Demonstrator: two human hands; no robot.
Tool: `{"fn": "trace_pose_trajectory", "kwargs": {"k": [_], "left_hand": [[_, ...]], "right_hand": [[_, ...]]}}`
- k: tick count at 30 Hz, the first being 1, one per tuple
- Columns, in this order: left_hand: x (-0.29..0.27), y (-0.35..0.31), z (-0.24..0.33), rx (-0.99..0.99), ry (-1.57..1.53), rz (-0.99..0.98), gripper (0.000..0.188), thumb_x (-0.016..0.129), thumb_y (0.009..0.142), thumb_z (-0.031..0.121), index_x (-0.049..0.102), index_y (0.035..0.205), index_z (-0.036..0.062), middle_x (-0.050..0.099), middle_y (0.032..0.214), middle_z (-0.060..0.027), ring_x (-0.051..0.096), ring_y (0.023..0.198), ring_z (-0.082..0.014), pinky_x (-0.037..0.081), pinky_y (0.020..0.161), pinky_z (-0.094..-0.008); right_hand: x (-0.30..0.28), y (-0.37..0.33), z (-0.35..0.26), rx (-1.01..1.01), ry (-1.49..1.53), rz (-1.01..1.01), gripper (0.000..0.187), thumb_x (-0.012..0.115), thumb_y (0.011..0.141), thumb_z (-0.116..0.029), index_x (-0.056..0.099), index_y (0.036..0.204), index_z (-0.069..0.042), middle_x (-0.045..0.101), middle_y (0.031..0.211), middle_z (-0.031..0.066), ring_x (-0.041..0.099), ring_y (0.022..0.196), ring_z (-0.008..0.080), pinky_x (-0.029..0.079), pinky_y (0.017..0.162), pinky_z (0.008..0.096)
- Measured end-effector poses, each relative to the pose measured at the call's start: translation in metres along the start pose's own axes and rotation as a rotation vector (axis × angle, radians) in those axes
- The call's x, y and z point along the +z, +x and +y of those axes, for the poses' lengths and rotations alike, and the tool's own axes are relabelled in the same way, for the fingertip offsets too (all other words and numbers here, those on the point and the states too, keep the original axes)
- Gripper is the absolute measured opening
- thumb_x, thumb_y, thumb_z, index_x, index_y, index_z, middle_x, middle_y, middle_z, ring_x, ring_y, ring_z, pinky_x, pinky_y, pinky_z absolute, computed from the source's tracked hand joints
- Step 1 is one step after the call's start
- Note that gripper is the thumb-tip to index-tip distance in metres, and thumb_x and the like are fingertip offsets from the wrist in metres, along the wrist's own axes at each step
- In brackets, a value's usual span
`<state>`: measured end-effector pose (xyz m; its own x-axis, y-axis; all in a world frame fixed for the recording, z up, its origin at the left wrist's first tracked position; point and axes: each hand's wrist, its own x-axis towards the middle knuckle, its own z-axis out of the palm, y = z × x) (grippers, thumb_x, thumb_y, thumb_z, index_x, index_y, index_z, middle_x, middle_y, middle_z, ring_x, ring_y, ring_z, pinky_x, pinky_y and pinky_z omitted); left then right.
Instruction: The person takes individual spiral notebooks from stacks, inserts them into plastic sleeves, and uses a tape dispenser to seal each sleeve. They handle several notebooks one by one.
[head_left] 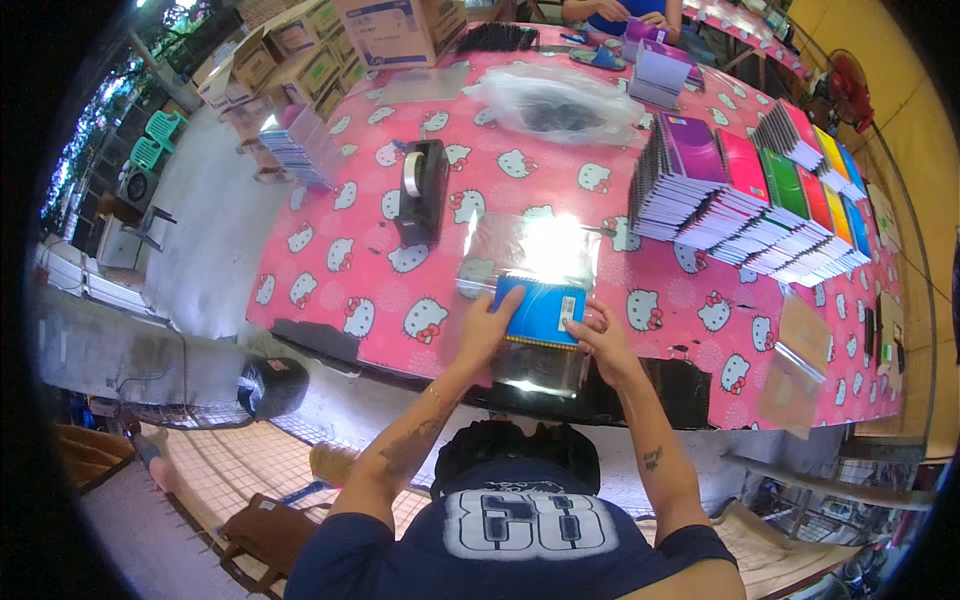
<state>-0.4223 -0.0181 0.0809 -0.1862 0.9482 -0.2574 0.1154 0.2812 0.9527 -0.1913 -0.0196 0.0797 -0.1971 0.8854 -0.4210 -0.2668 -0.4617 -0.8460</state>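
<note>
A blue spiral notebook [541, 311] with a small white label lies at the table's near edge, its coil side toward me. My left hand [487, 325] is closed on its left end, the thumb on the cover. On the right end my right hand [601, 338] grips it, with the thumb by the label. Beneath and beyond the notebook spreads a clear plastic sheet or bag [490, 240], shining with glare. To the left of the sheet stands a black tape dispenser [424, 195] with a roll in it.
Stacks of spiral notebooks [690, 150] in several colours fill the right side of the pink patterned table [400, 300]. A plastic bag [550, 100] lies farther back. Cardboard boxes [395, 30] stand at the far left. Across the table a person [610, 12] handles purple notebooks. Clear sleeves [800, 360] lie at the right edge.
</note>
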Motion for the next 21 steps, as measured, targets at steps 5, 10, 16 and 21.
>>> {"fn": "trace_pose_trajectory", "kwargs": {"k": [5, 10, 16, 21], "left_hand": [[-0.021, 0.046, 0.015, 0.195, 0.593, 0.044, 0.067, 0.063, 0.090, 0.062, 0.072, 0.078, -0.0030, 0.070, 0.073, -0.0194, 0.068, 0.068, -0.0317, 0.049, 0.064, -0.0434], [-0.027, 0.070, 0.003, 0.164, 0.708, 0.022, 0.071, 0.060, 0.089, 0.066, 0.071, 0.076, -0.0024, 0.068, 0.079, -0.0277, 0.068, 0.078, -0.0437, 0.050, 0.070, -0.0510], [-0.046, 0.079, -0.013, 0.055, 0.415, -0.065, 0.067, 0.063, 0.090, 0.061, 0.074, 0.085, -0.0047, 0.071, 0.078, -0.0204, 0.071, 0.079, -0.0294, 0.053, 0.072, -0.0405], [-0.047, 0.071, -0.014, 0.021, 0.376, -0.083, 0.063, 0.067, 0.090, 0.057, 0.074, 0.099, -0.0050, 0.074, 0.086, -0.0156, 0.071, 0.083, -0.0246, 0.053, 0.074, -0.0370]], "right_hand": [[0.023, 0.042, 0.014, -0.006, -0.166, 0.179, 0.072, 0.084, 0.084, -0.023, 0.043, 0.138, 0.002, 0.064, 0.114, 0.0143, 0.065, 0.098, 0.0172, 0.053, 0.070, 0.0240], [0.029, 0.049, 0.014, 0.031, -0.221, 0.227, 0.079, 0.085, 0.082, -0.027, 0.041, 0.139, 0.004, 0.063, 0.119, 0.0195, 0.066, 0.103, 0.0217, 0.056, 0.074, 0.0297], [0.030, 0.054, 0.009, 0.001, -0.247, 0.203, 0.071, 0.085, 0.083, -0.026, 0.046, 0.135, 0.004, 0.069, 0.106, 0.0160, 0.061, 0.073, 0.0098, 0.047, 0.058, 0.0221], [0.032, 0.051, 0.020, -0.074, -0.167, 0.234, 0.059, 0.081, 0.087, -0.022, 0.049, 0.131, 0.004, 0.070, 0.101, 0.0135, 0.059, 0.070, 0.0079, 0.045, 0.056, 0.0212]]}}
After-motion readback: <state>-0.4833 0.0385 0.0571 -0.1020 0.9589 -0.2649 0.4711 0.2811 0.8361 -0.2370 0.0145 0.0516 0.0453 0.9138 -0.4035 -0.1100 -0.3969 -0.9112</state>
